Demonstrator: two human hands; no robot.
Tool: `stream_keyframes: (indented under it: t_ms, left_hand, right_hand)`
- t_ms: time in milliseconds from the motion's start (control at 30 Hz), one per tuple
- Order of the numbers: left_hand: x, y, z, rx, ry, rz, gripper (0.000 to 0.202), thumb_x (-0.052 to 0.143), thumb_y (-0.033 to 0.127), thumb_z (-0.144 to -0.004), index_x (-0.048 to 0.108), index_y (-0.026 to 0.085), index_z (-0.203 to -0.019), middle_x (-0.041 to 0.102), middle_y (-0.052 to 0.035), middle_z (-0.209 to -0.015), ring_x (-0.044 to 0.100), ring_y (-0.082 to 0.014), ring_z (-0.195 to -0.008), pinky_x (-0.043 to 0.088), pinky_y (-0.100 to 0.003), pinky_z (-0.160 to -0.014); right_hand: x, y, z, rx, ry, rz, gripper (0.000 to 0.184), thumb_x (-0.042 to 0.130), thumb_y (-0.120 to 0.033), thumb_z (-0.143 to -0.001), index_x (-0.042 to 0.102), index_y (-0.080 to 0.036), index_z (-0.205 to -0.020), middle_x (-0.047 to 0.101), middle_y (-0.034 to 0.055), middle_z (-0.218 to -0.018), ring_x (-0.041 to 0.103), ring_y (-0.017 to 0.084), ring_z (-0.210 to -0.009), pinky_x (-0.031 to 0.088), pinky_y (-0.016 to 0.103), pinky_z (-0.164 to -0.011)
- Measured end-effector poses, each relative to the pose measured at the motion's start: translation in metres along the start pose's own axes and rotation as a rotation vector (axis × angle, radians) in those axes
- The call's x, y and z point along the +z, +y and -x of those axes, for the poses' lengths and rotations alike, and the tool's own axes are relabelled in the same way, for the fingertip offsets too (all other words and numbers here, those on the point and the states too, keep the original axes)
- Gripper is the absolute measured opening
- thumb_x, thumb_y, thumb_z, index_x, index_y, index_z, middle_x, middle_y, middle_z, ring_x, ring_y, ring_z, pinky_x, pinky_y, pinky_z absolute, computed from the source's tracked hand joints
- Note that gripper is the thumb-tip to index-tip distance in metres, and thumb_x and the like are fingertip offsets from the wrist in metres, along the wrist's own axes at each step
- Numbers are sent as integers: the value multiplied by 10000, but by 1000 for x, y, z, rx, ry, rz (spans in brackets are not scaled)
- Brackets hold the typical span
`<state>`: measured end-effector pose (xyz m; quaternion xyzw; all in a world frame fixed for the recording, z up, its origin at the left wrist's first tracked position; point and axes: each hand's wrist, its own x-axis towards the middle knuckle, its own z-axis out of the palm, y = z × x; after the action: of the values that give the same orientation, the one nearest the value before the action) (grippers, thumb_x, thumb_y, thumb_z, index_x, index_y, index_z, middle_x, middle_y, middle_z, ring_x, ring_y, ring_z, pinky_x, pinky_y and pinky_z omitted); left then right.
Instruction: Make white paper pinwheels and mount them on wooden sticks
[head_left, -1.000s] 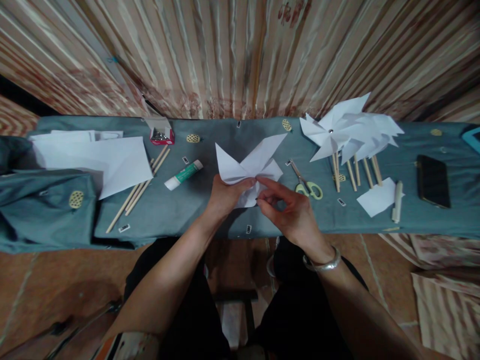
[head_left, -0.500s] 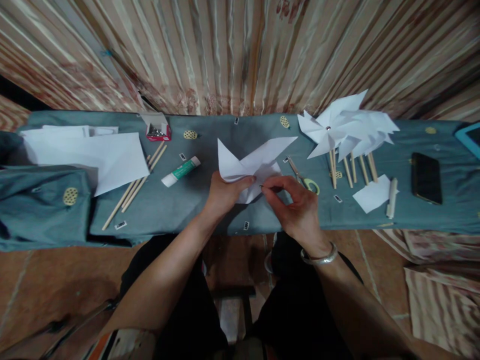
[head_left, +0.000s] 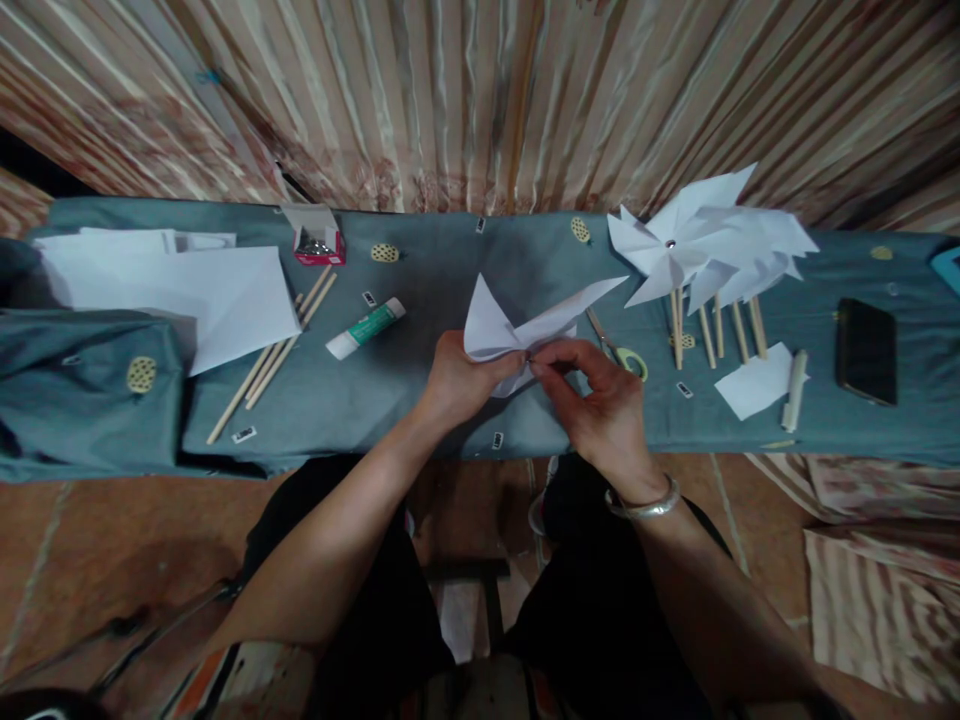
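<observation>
My left hand [head_left: 466, 382] is closed on a white paper pinwheel [head_left: 491, 318], its thumb pressing the folded middle while the blades stand up. At that middle, my right hand [head_left: 600, 402] pinches a tiny metal thumbtack [head_left: 529, 361], mostly hidden by the fingertips. The two hands nearly touch there. A pair of scissors [head_left: 631, 362] with pale green handles lies just beyond my right fingers. Several pinwheels [head_left: 670, 243] on wooden sticks are stacked to the right, the top one with a shiny tack at its centre.
On the left of the cloth-covered table [head_left: 420, 425] lie white paper sheets [head_left: 232, 300], wooden sticks [head_left: 289, 350], a glue stick [head_left: 366, 328] and an open red box [head_left: 319, 246] of tacks. On the right are a paper piece [head_left: 754, 385], a pen [head_left: 795, 390] and a phone [head_left: 867, 350].
My right fingers have come in with the thumbtack to the pinwheel's middle, close against my left thumb. The paper has turned a little, and the view has shifted slightly.
</observation>
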<state>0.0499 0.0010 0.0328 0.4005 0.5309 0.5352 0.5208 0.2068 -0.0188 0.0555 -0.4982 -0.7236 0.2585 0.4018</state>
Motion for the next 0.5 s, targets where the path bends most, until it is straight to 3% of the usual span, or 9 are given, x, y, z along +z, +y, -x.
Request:
stream_keyframes:
  t_ms: [500]
  left_hand:
    - [-5,3,0,31,-70,-99,154,789,201,-582,674,121,-647,668,5,-631,612,-141,-623,484,-226,-572]
  right_hand:
    - [1,0,1,38,14,-23,74,637,-151,-854,676,-215,-853,698,-16,-827,627,134,-760,509,281,-751]
